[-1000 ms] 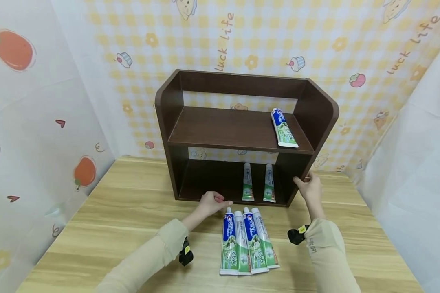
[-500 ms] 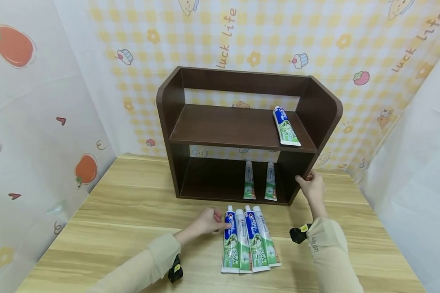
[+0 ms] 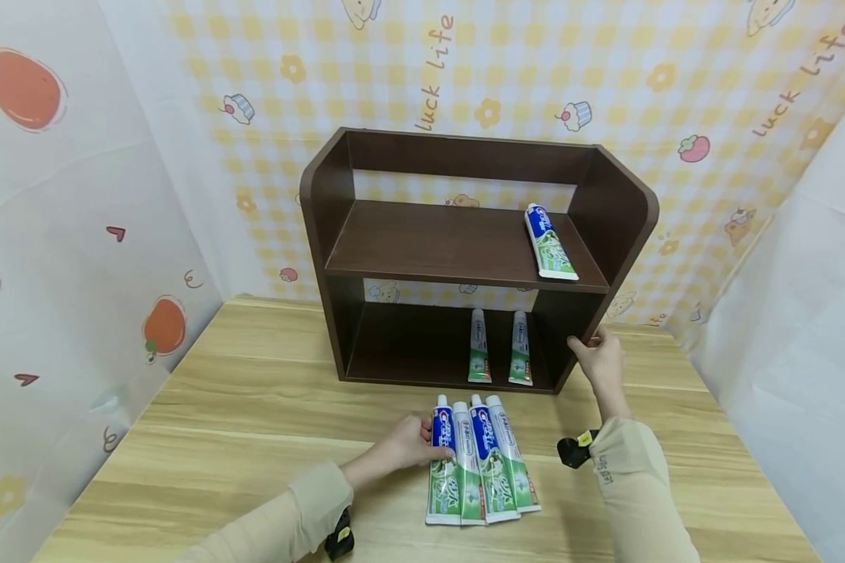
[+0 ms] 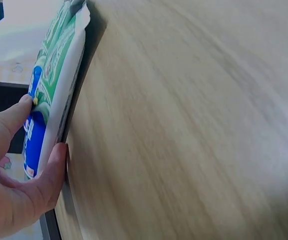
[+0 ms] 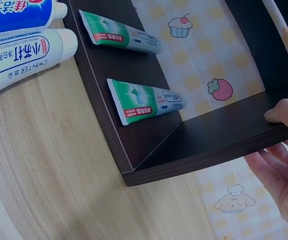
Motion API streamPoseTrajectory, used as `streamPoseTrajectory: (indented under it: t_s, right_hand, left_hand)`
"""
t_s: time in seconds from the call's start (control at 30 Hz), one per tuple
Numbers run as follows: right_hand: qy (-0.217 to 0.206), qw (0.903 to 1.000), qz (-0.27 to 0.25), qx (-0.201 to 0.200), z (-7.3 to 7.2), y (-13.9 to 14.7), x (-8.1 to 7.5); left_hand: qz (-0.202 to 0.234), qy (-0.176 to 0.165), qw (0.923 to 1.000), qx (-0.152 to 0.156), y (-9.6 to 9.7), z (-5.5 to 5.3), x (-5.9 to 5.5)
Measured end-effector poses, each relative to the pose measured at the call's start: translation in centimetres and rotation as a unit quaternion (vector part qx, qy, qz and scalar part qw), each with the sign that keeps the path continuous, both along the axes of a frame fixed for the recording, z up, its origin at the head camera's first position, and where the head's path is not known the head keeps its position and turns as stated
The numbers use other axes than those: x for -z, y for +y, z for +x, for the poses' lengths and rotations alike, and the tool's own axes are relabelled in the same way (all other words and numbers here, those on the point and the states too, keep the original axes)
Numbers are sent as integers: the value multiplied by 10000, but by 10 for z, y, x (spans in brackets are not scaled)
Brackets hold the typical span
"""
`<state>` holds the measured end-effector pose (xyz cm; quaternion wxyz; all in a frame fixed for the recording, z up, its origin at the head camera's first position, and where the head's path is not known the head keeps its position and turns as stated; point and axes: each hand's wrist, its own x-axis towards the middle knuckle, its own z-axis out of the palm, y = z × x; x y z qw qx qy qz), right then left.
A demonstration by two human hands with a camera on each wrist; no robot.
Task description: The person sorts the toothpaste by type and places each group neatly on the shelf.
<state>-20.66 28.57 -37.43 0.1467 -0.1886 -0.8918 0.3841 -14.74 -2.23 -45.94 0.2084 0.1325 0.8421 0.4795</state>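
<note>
My left hand (image 3: 407, 444) pinches the leftmost blue-and-green toothpaste tube (image 3: 444, 493) of a row on the table. In the left wrist view the thumb lies on the tube's (image 4: 59, 75) printed face and a finger on its edge. Beside it lie a white-and-green tube (image 3: 468, 461), another blue-and-green tube (image 3: 491, 461) and another white-and-green tube (image 3: 512, 453), caps toward the shelf. My right hand (image 3: 601, 363) grips the right side panel of the dark brown shelf (image 5: 223, 120), thumb on the inside and fingers outside.
One blue-and-green tube (image 3: 551, 242) lies at the right of the upper shelf board. On the lower board lie two white-and-green tubes, one nearer the middle (image 3: 479, 348) and one at the right (image 3: 520, 349). The wooden table (image 3: 253, 407) spreads around the shelf, with patterned cloth walls behind.
My left hand has come from the shelf's front edge back toward me and taken hold of the leftmost tube. The right hand stays on the side panel.
</note>
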Motion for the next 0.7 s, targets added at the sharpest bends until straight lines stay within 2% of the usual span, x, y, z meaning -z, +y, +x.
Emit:
streamPoseTrajectory:
  t_s: [0.3, 0.53, 0.7]
  right_hand:
    - [79, 9999, 53, -59, 0, -1, -1]
    - [184, 9998, 96, -79, 0, -1, -1]
    - [114, 9998, 113, -103, 1, 0, 0]
  left_hand:
    - [30, -5, 10000, 35, 7, 8, -2]
    - [-282, 184, 9994, 65, 11, 11, -9]
    - [-376, 46, 9993, 65, 14, 11, -9]
